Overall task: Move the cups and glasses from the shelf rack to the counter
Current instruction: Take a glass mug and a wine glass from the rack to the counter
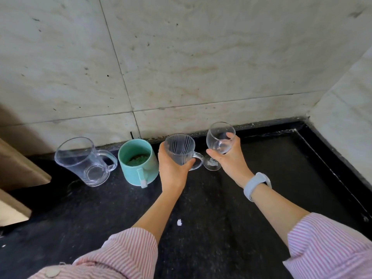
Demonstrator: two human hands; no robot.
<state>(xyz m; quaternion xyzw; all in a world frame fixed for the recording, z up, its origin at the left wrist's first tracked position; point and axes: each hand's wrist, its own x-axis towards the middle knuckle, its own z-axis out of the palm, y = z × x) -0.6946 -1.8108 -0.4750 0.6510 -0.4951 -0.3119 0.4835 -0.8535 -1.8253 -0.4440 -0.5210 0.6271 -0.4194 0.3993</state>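
My left hand (173, 170) grips a clear striped glass mug (181, 150) from below and the side, its handle pointing right. My right hand (227, 158) holds a stemmed wine glass (220, 140) by the bowl; its foot is at or just above the black counter (221, 208). To the left, a teal ceramic mug (138, 162) and a large clear glass mug (86, 162) stand on the counter near the wall. The shelf rack is out of view.
A pale marble-tiled wall (181, 57) rises behind the counter and meets a side wall at the right corner. A raised black rim (330, 154) edges the counter on the right. A wooden panel (18, 170) juts in at the left. A white speck (179, 222) lies mid-counter.
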